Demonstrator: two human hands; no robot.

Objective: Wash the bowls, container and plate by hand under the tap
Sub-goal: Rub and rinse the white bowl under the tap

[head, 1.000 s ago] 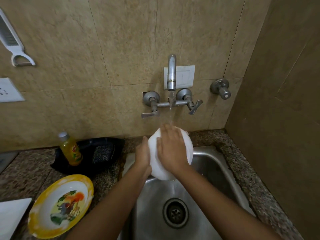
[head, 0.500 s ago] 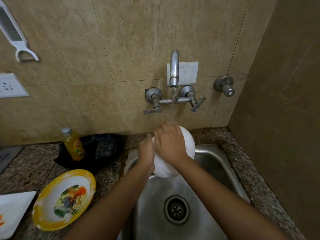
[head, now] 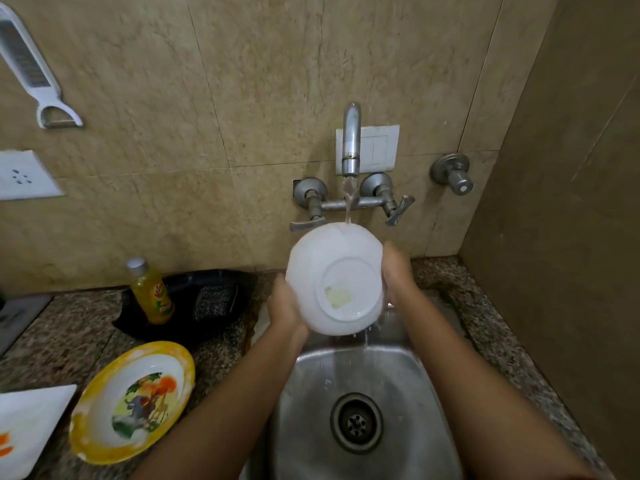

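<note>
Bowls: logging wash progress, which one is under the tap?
The plain white bowl, base showing, held by the left hand and right hand; the yellow-rimmed picture bowl lies on the counter.

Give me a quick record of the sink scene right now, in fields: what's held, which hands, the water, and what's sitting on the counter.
held item: white bowl, underside toward the camera, yellowish patch on its base
left hand: grips the bowl's left edge
right hand: grips the bowl's right edge
water: running from the tap onto the bowl's top edge
below: sink
counter, left: yellow bowl, white plate, yellow bottle, scrubber in a black tray
</note>
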